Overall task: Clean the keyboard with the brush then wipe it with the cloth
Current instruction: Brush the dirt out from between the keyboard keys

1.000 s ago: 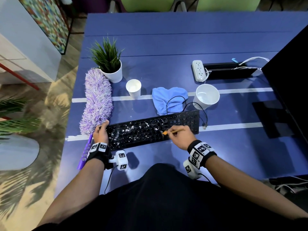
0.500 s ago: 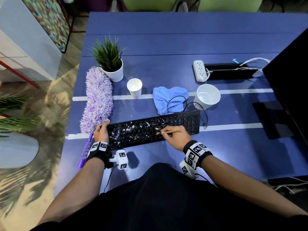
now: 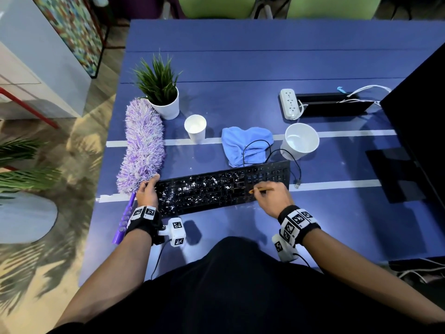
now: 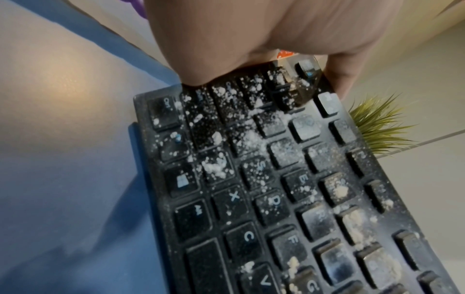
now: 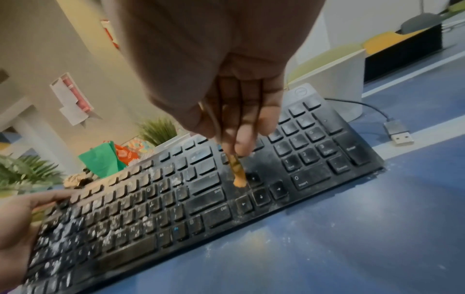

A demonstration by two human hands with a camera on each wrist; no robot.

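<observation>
A black keyboard (image 3: 224,186) lies on the blue table (image 3: 240,68), its left half strewn with white powder (image 4: 246,139). My left hand (image 3: 148,190) grips the keyboard's left end, thumb on the keys and fingers behind the far edge. My right hand (image 3: 271,197) pinches a thin brush (image 5: 237,171), whose orange tip touches the keyboard (image 5: 201,199) just left of the arrow keys. The keys on the right half look mostly free of powder. A crumpled blue cloth (image 3: 245,144) lies behind the keyboard with the black cable (image 3: 255,148) looped over it.
A purple feather duster (image 3: 142,145) lies left of the keyboard, beside a potted plant (image 3: 161,92). A paper cup (image 3: 195,127), a white bowl (image 3: 301,141) and a power strip (image 3: 290,103) stand behind. A dark monitor (image 3: 419,116) fills the right. The USB plug (image 3: 298,185) lies loose.
My right hand swept the brush left along the keyboard, then back right to the area beside the arrow keys. The left hand kept its hold on the keyboard's end.
</observation>
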